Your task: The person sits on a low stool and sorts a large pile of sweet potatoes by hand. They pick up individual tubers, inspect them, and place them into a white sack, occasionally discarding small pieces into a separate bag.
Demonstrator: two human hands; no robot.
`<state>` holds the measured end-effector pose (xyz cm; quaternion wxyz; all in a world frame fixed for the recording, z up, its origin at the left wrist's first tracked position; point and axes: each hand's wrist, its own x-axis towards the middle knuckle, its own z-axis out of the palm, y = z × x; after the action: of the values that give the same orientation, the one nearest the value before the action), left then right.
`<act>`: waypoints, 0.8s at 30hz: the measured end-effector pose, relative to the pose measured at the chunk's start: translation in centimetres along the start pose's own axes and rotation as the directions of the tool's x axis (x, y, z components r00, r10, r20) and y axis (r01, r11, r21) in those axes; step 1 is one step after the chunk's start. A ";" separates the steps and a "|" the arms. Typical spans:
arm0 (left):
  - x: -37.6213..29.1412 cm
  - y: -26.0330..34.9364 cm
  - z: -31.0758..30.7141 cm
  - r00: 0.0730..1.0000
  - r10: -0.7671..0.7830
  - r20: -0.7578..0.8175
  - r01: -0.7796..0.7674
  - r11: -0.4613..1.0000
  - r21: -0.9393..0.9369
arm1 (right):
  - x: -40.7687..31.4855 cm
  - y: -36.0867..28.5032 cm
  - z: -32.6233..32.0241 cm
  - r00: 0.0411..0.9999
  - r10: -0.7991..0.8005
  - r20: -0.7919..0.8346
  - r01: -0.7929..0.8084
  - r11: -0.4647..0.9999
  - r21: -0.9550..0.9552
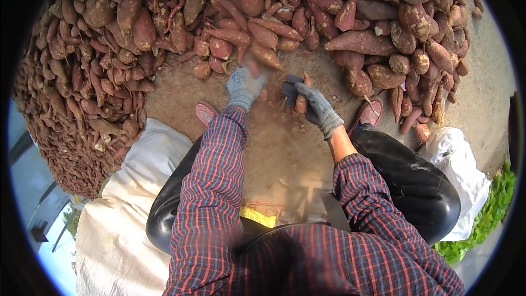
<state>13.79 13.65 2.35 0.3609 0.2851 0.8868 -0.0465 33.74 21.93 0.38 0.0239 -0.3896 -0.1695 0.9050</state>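
My left hand (pixel 245 86), in a grey knitted work glove, reaches down at the near edge of a heap of sweet potatoes (pixel 263 35). Blurred reddish ends of a sweet potato (pixel 253 68) show on both sides of its thumb, and the fingers underneath are hidden. My right hand (pixel 312 100), gloved in the same grey, is turned partly palm up. Lying across it is a small, slender sweet potato (pixel 301 104), held by the thumb against the fingers. Both hands are over bare, dusty ground (pixel 271 144) between my shoes.
The heap curves around the front and far left, with larger sweet potatoes (pixel 361 44) at the right. Beside my left leg lies a white woven sack (pixel 123 222). A white plastic bag (pixel 456 172) and green leafy plants (pixel 499 201) are at the right. Something yellow (pixel 258 216) lies below me.
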 end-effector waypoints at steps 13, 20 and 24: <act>3.0 0.1 -5.6 0.783 0.343 -0.520 -0.248 0.937 0.244 | -1.0 -1.0 -0.9 0.920 0.120 0.372 -0.288 0.852 0.438; 8.6 -2.5 -6.3 0.827 0.437 -0.354 -0.113 0.746 0.656 | -0.7 -2.7 1.4 0.890 0.048 0.454 -0.225 0.911 0.346; 3.9 -1.5 -6.7 0.924 0.255 -0.285 -0.146 0.923 0.355 | 0.1 -2.2 1.3 0.959 0.056 0.276 -0.140 0.946 0.293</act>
<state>6.62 16.14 4.50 0.1600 0.4351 0.8795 -0.1077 32.60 23.63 1.86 0.0164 -0.2648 -0.0074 0.9641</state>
